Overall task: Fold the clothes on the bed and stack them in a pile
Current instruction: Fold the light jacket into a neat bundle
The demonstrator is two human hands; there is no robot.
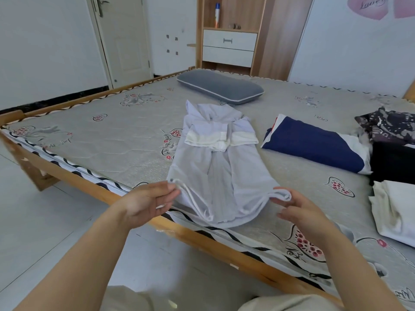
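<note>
Fingers (171, 191) of the person's left hand (143, 203) pinch the near left corner of a pale lilac garment (215, 167), while fingers of the right hand (301, 209) pinch its near right corner. That garment lies lengthwise on the bed (112, 140), sleeves crossed over its middle, hem lifted at the mattress edge. To its right lies a folded navy and white piece (318, 147); beyond that sit dark clothes (393, 140) and a cream garment (397, 209). A grey pillow (220, 87) rests farther back.
</note>
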